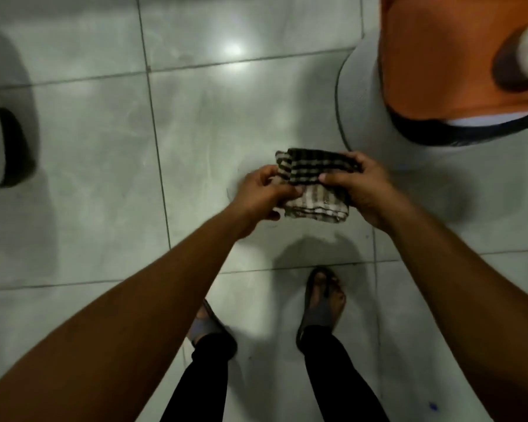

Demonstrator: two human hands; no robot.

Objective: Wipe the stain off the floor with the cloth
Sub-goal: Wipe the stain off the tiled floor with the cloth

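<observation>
A folded cloth [311,184] with dark and pale stripes hangs in the air in front of me, well above the floor. My left hand [261,194] pinches its left edge and my right hand [361,190] grips its right side, thumb on top. The floor [104,178] is glossy pale grey tile with dark grout lines. A faint dark curved mark [333,239] lies on the tile just below the cloth, ahead of my right foot. I cannot tell whether it is the stain or a shadow.
My two feet in dark sandals [325,300] stand on the tiles near the bottom centre. An orange object with a dark and white base [445,71] fills the upper right. A white and black object [9,147] sits at the left edge.
</observation>
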